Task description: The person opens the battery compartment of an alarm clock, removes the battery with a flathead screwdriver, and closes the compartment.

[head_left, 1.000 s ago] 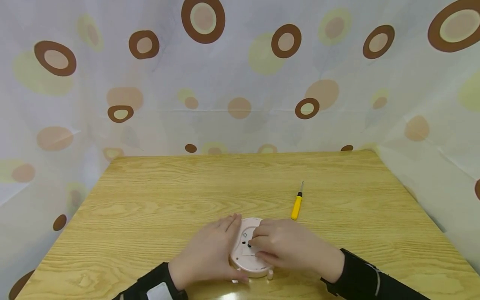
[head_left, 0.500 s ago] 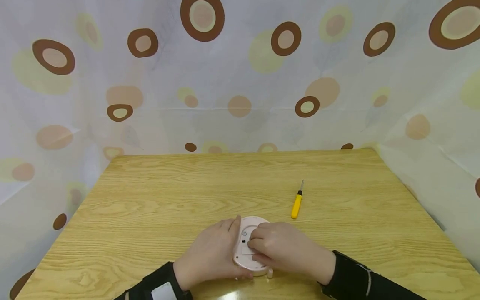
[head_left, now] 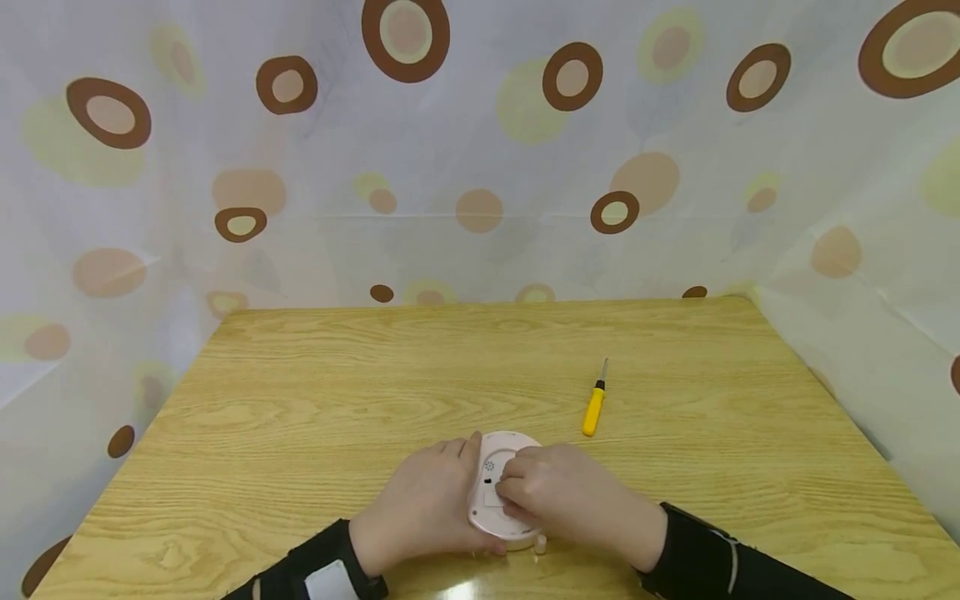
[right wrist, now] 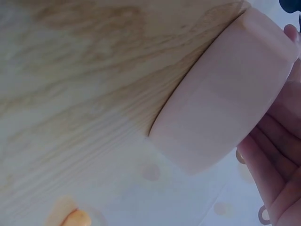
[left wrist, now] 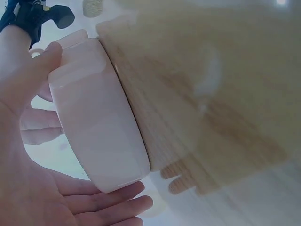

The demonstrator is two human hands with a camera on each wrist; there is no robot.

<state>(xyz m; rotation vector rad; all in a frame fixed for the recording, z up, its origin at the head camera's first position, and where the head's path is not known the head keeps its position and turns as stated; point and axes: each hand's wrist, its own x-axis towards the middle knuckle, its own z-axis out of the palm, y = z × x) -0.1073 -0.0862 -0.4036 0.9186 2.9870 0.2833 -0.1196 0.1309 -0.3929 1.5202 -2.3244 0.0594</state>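
A pale pink, rounded alarm clock point(head_left: 490, 518) lies back side up on the table, with small speaker holes and a black switch showing. My left hand point(head_left: 423, 500) grips its left side, thumb at the near edge and fingers along the far side. In the left wrist view, the smooth pink side of the clock point(left wrist: 101, 117) sits between that thumb and the fingers. The right hand point(head_left: 566, 493) is over the right half of the back, its fingers curled and bunched near the middle. Those fingertips hide the spot they work on.
A yellow-handled screwdriver point(head_left: 593, 412) lies beyond the right hand, its tip pointing away. A small pale peg-like foot point(head_left: 540, 544) sticks out at the clock's near edge. The wood-grain table point(head_left: 375, 367) meets a curtain point(head_left: 480, 150) with brown and green circles behind.
The right hand has shifted slightly left, and its fingers now cover a dark round spot on the clock's back that showed earlier. The left thumb has slid a little right along the near edge.
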